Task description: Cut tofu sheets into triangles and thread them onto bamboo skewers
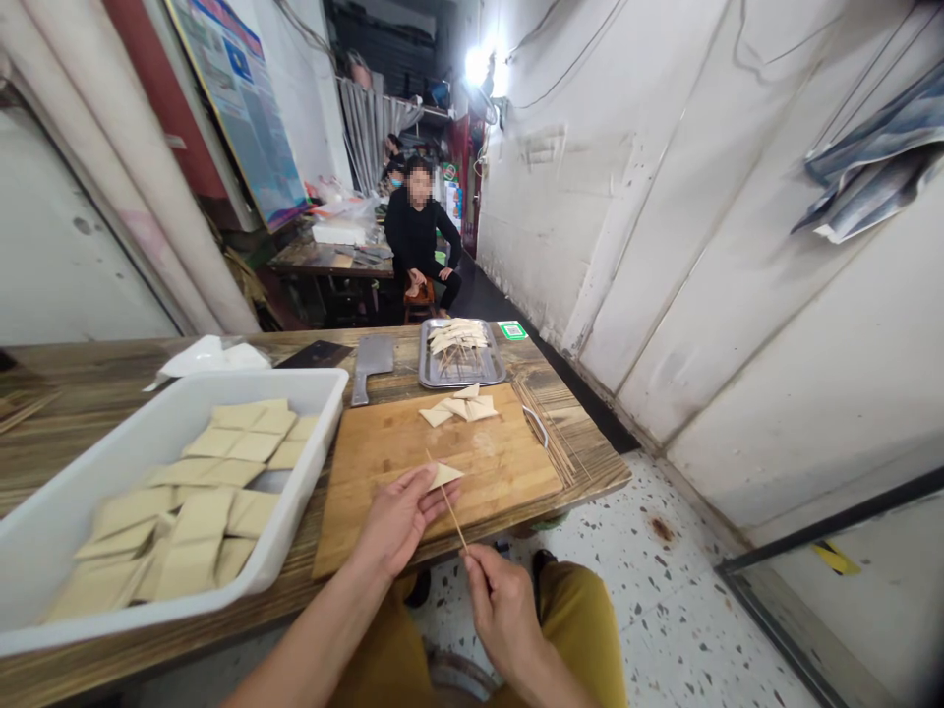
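Wall poster [236,108] & green table card [511,330]: no legible txt.

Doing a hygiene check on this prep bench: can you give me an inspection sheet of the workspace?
surface: wooden table with a wooden cutting board on it.
job's things: bamboo skewer through a tofu triangle; more triangles on the board; white tub of tofu squares; steel tray of skewered pieces.
clutter: cleaver; crumpled white sheet.
grips: left hand pinches the triangle; right hand holds the skewer.
cables: thin wires along the wall.
surroundings: seated person, scuffed white wall, speckled terrazzo floor.
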Motion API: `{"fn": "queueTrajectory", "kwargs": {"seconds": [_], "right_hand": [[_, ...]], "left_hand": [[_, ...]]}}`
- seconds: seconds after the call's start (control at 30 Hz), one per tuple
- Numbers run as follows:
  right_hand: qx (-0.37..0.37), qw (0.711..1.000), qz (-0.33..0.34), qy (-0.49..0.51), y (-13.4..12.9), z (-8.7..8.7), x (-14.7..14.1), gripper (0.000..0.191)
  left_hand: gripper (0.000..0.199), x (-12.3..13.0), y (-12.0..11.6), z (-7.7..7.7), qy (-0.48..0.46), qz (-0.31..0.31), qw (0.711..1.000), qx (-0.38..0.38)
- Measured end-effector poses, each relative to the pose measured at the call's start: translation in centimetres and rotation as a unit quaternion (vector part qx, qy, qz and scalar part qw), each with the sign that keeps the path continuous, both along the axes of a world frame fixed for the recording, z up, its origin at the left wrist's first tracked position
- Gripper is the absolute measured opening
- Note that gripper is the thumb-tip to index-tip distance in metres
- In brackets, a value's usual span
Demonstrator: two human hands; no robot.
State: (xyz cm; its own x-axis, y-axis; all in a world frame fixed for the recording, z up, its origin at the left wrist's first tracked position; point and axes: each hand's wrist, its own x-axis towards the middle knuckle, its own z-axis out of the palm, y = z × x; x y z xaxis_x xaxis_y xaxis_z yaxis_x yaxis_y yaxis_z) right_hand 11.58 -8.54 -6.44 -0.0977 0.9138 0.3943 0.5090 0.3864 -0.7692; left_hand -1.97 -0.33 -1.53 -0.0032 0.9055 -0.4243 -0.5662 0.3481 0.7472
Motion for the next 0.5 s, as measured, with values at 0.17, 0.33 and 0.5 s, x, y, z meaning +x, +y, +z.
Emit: {"fn": "queueTrajectory", "kwargs": {"seconds": [0.17, 0.33, 0.5], "right_hand": [[0.0, 1.0, -0.018, 0.006, 0.6, 0.2, 0.0, 0.032], [0.008, 0.999, -0.047, 0.011, 1.8, 0.6, 0.7, 0.032], [0.016, 0.997, -0.077, 0.009, 2.4, 0.2, 1.7, 0.03]], "left_hand": [[0.009, 1.3, -0.5, -0.7, -0.001, -0.038, 0.999, -0.01], [0.022, 1.2, 0.7, -1.3, 0.091, -0.074, 0.993, 0.031], [0.039, -1.0, 5.8, -0.9, 0.507, -0.046, 0.843, 0.172]]}}
